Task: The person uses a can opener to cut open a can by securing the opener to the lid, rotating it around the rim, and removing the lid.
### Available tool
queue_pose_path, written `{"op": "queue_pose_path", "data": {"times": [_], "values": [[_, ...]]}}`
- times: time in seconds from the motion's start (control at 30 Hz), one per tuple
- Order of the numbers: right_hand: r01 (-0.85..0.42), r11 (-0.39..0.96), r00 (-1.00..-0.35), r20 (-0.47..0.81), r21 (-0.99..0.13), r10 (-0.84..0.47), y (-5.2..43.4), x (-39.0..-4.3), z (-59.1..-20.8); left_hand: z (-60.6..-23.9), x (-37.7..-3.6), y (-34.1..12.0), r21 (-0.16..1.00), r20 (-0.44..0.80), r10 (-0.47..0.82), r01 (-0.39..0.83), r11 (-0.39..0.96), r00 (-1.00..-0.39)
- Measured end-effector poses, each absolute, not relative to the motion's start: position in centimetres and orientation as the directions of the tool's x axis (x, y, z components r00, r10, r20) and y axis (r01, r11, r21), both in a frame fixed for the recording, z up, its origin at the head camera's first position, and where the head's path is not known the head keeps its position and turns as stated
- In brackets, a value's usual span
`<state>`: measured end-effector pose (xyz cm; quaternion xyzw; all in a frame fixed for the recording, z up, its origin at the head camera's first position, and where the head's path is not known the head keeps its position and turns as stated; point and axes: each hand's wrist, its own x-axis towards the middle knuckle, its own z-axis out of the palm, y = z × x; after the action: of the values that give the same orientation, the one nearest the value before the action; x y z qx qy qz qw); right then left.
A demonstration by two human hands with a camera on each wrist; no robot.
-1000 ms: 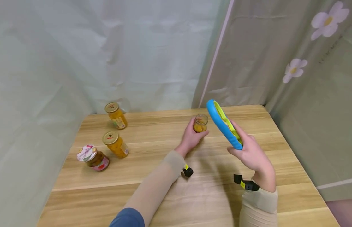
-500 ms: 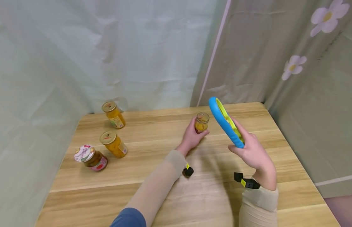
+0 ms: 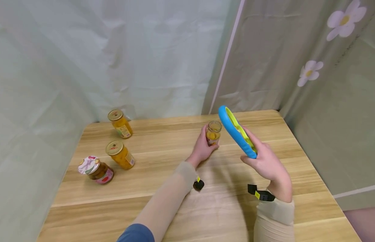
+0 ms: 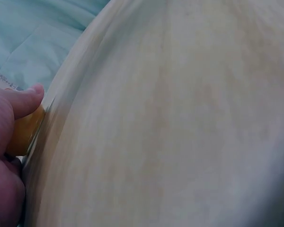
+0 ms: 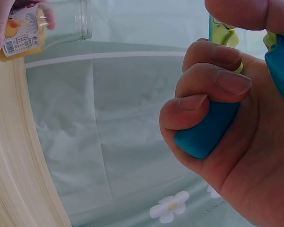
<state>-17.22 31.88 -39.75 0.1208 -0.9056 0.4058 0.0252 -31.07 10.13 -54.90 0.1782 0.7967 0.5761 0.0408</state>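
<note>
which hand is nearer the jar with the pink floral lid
Left. The left hand grips the open jar mid-table, several jars' breadth right of the pink-lidded jar; the right hand, holding the blue opener, is farther right.

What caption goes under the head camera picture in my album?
Left hand holds an open jar on the wooden table; right hand holds a blue-green opener beside it.

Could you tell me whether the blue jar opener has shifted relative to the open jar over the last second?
No, barely: the blue jar opener, gripped by the right hand, stays just right of the open jar.
</note>
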Motion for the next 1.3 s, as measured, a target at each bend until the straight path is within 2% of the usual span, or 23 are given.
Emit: {"op": "queue_pose_path", "data": {"times": [0.37,0.67,0.83,1.0,1.07,1.17,1.3], "values": [[-0.246,0.636,-0.967,0.141,-0.732,-0.212,31.6,-17.2,-39.8,-55.5,-31.2,9.8,0.952,0.171,0.321,0.239,0.189,-0.932],[-0.237,0.646,-0.968,0.115,-0.726,-0.225,31.0,-17.3,-39.6,-55.2,-31.1,8.7,0.979,0.169,0.316,0.197,0.059,-0.934],[-0.233,0.665,-0.968,0.107,-0.709,-0.225,30.9,-17.3,-39.7,-54.8,-30.6,7.7,0.976,0.121,0.358,0.176,0.125,-0.926],[-0.270,0.694,-0.961,0.139,-0.667,-0.239,30.6,-17.5,-39.9,-53.9,-29.4,5.6,0.937,0.105,0.381,0.220,0.271,-0.919],[-0.303,0.702,-0.952,0.162,-0.644,-0.262,30.3,-17.5,-39.9,-53.1,-28.5,4.5,0.931,0.112,0.365,0.226,0.287,-0.924],[-0.356,0.701,-0.933,0.191,-0.618,-0.305,29.8,-17.6,-39.9,-51.1,-26.6,2.8,0.967,0.108,0.320,0.174,0.186,-0.941],[-0.429,0.688,-0.901,0.226,-0.586,-0.370,28.8,-17.7,-39.9,-47.7,-23.8,1.1,0.984,0.052,0.311,-0.004,-0.177,-0.949]]}}
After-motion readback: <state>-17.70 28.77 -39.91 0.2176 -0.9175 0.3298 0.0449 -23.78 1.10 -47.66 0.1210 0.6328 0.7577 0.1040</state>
